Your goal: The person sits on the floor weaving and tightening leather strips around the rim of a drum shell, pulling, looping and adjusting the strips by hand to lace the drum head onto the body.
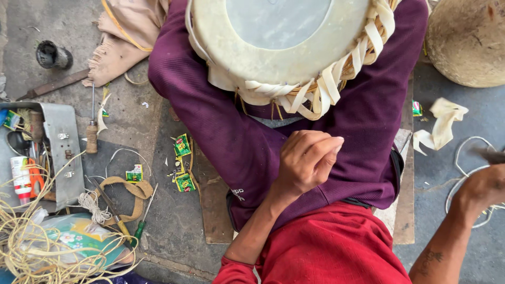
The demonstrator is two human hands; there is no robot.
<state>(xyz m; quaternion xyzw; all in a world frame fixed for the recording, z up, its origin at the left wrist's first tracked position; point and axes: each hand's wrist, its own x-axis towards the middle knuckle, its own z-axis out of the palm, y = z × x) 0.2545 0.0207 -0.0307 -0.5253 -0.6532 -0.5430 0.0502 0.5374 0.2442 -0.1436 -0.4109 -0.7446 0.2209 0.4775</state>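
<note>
While the left hand [307, 160] rests in a loose fist at the centre of the view, its fingers are curled inward over the purple trouser leg [231, 137], and whether anything is pinched inside the curl cannot be told. At 12 o'clock from this hand, a drum [279, 39] with a pale hide head sits cradled between the crossed legs, and flat cream lacing straps [326, 87] run woven around its lower rim, just above the knuckles. At 3 o'clock, near the right edge of the view, the right hand [486, 184] lies partly out of frame; a dark object shows at its fingertips, but its grip cannot be judged. A loop of white cord [465, 152] lies on the ground beside that hand, and a loose hide strip [442, 123] rests at 1 o'clock from it. At 9 o'clock from the left hand, small green sachets [183, 163] are scattered on the concrete floor [126, 115]. Farther out at 9 o'clock, an awl with a wooden handle [92, 131] lies beside an open metal toolbox [58, 152]. At 8 o'clock, a green-handled screwdriver [143, 218] and a tangle of yellowish twine [31, 247] occupy the lower left corner. A second round drum body [465, 39] stands at 1 o'clock.
</note>
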